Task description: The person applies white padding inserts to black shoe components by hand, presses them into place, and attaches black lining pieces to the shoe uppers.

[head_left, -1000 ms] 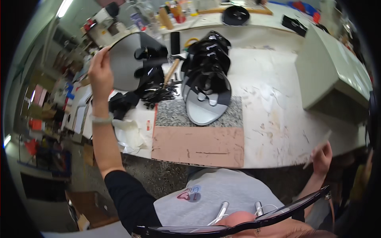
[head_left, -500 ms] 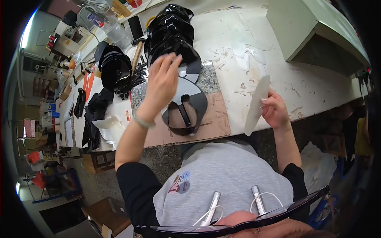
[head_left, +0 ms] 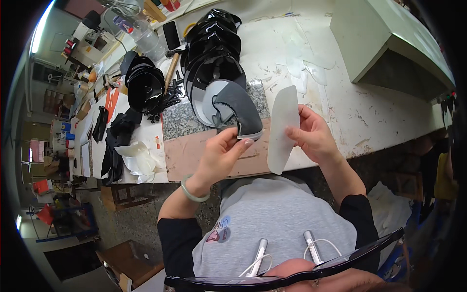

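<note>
My left hand (head_left: 220, 152) pinches the near edge of a shoe upper (head_left: 249, 111), dark grey and light grey on its inner side. The upper is tilted up over the front of the work board, its far end close to a stack of glossy black uppers (head_left: 212, 36). To its right, my right hand (head_left: 315, 135) grips a flat, pale stiffener piece (head_left: 283, 119) between thumb and fingers. That piece is long with rounded ends, held upright and apart from the upper.
Under the upper lie a speckled stone slab (head_left: 177, 121) and a pinkish board (head_left: 194, 155). Left of them are a wooden-handled hammer (head_left: 171, 74), more black uppers (head_left: 145, 87) and white scraps (head_left: 138, 158). Translucent pieces (head_left: 316, 73) lie at right, near a pale green metal box (head_left: 367, 39).
My left hand has come down from the stack and taken hold of the upper, lifting and turning its near edge. The right hand has brought the pale piece leftward, closer to the upper.
</note>
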`<state>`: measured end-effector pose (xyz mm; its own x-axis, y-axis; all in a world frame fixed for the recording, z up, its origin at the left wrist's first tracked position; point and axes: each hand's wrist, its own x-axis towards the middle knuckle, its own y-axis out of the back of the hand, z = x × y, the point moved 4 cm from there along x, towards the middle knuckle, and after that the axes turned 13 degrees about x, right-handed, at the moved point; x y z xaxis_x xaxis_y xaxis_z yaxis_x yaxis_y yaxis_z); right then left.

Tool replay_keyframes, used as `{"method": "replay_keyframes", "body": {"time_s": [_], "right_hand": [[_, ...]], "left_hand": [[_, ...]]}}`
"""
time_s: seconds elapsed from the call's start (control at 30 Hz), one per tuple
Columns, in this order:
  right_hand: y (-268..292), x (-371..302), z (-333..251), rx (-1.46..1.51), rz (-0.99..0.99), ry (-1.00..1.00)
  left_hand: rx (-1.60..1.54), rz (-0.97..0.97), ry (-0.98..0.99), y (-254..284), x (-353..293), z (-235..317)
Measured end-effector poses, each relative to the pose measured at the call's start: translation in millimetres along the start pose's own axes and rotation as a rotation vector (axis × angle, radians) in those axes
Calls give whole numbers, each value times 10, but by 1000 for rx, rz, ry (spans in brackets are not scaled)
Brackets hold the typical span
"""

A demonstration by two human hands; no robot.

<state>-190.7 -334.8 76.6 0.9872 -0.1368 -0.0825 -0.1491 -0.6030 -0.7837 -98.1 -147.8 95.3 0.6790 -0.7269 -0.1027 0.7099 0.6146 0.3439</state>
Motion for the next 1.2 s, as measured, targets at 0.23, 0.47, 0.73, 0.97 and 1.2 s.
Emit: {"method": "replay_keyframes", "body": {"time_s": [0.23,0.47,0.73,0.97,1.2], "right_hand": [[-249,82,-38,-76,-85,158],[-273,114,-37,-121,-98,153],[-329,121,3,-180,-115,165],[-353,124,33,-231,-103,177],[-385,100,117,-323,-119,239]], "left_hand": [[-241,-46,-3,-70,95,269],[-369,-138,-15,-19,141,146],[-316,-125,-42,-7,107,148],[-399,-109,-45,-2,69,120],[-54,116,-74,-89,-77,278]]}}
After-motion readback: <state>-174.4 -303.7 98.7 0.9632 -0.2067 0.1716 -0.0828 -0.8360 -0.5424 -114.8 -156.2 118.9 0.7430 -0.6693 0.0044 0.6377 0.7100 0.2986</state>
